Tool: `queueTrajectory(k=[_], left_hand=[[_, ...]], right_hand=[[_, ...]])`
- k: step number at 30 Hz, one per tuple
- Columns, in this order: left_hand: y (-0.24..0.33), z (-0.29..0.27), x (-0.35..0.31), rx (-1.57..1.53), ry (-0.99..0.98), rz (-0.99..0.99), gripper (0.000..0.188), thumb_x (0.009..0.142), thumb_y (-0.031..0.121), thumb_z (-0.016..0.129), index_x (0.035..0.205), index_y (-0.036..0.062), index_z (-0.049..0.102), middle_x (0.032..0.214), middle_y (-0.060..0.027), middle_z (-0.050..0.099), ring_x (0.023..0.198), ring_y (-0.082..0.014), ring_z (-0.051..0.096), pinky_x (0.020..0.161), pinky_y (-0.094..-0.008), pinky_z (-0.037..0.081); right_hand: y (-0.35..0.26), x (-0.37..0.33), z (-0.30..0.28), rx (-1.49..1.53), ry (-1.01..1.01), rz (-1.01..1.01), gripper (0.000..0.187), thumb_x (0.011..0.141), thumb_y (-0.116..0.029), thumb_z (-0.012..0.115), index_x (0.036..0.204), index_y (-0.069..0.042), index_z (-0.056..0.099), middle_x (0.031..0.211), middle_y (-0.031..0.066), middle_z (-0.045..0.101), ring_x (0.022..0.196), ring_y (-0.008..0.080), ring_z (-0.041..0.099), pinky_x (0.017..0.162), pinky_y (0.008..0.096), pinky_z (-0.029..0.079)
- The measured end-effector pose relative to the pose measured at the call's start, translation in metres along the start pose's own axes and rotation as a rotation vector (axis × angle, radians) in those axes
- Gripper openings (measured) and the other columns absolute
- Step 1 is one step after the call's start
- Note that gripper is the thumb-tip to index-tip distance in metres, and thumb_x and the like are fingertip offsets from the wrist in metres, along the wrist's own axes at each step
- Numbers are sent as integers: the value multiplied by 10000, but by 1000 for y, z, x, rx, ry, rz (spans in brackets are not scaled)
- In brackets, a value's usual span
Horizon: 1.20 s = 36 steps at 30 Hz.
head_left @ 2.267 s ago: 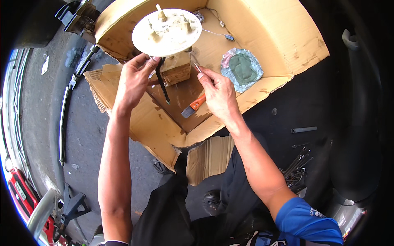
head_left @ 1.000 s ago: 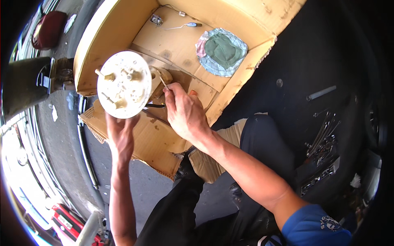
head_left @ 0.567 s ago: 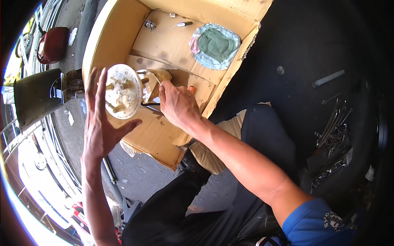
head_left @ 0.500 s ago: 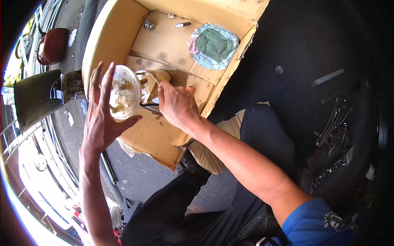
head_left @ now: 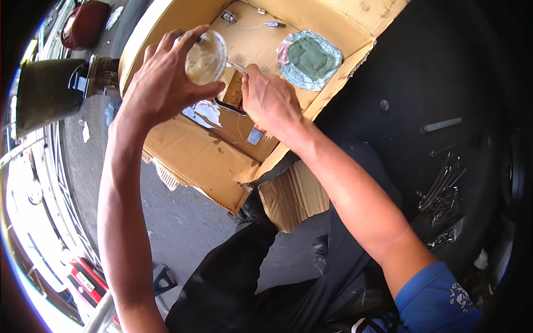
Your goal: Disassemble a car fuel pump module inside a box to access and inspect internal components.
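A round, off-white plastic flange (head_left: pixel 206 60) with raised fittings, like the top of a fuel pump unit, is held up over the cardboard box. My left hand (head_left: pixel 164 77) grips its edge from the left, thumb below and fingers above. Just to the right, my right hand (head_left: pixel 272 102) is closed, with a thin, light-coloured piece (head_left: pixel 237 66) sticking out past its fingertips toward the flange. What that piece is, I cannot tell. Beneath the hands show a dark-edged opening and a shiny wet-looking patch (head_left: pixel 204 114). An orange-and-grey item (head_left: pixel 256 134) lies under my right wrist.
Inside the cardboard box (head_left: pixel 194 144) lie a green and light-blue cloth bundle (head_left: pixel 310 60) and a small part on a wire (head_left: pixel 275 24). Several wrenches (head_left: pixel 441 186) and a metal tube (head_left: pixel 441 125) rest on the dark floor at right. A black bucket (head_left: pixel 47 91) stands at left.
My left hand, spread beside the flange before, has closed around its edge. Both hands and the flange have moved up and right relative to the box, and the flange has tilted.
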<state>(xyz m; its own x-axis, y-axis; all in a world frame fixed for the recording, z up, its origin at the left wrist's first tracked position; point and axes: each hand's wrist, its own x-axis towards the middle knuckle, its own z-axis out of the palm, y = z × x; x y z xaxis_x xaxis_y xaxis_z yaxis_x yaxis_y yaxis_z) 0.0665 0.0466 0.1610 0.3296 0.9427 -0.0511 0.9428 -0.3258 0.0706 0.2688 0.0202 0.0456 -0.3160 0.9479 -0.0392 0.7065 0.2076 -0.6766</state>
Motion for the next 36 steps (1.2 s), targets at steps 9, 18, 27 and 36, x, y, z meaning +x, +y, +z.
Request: queueTrajectory(k=[9, 18, 27, 36], left_hand=[[-2, 3, 1, -77, -35, -122, 1002, 785, 482, 928, 1630, 167, 493, 1573, -214, 549, 1450, -407, 547, 1249, -519, 444], [20, -2, -22, -55, -31, -158, 1076, 733, 411, 953, 1665, 275, 435, 1627, -221, 479, 1467, -460, 501, 1242, -535, 457], [19, -4, -21, -90, -74, -135, 1098, 717, 355, 958, 1670, 302, 415, 1623, -217, 463, 1474, -452, 491, 1252, -553, 449], [10, -4, -23, -44, -60, -92, 1095, 707, 286, 971, 1655, 324, 425, 1558, -178, 500, 1452, -406, 529, 1249, -547, 453]], right_hand=[[-6, 11, 4, -256, 21, -118, 224, 1043, -170, 601, 1008, 9, 731, 752, 237, 749, 729, 381, 791, 678, 461, 648], [-30, 10, 4, -343, -78, -152, 236, 1001, -178, 607, 921, -65, 799, 848, 178, 798, 801, 351, 807, 702, 445, 652], [-3, 52, -32, -206, -90, -360, 137, 872, -60, 653, 909, 1, 770, 808, 229, 759, 801, 426, 777, 748, 496, 647], [-14, 60, -45, -348, -359, -444, 177, 852, -39, 626, 927, -14, 784, 849, 224, 766, 851, 405, 778, 764, 497, 628]])
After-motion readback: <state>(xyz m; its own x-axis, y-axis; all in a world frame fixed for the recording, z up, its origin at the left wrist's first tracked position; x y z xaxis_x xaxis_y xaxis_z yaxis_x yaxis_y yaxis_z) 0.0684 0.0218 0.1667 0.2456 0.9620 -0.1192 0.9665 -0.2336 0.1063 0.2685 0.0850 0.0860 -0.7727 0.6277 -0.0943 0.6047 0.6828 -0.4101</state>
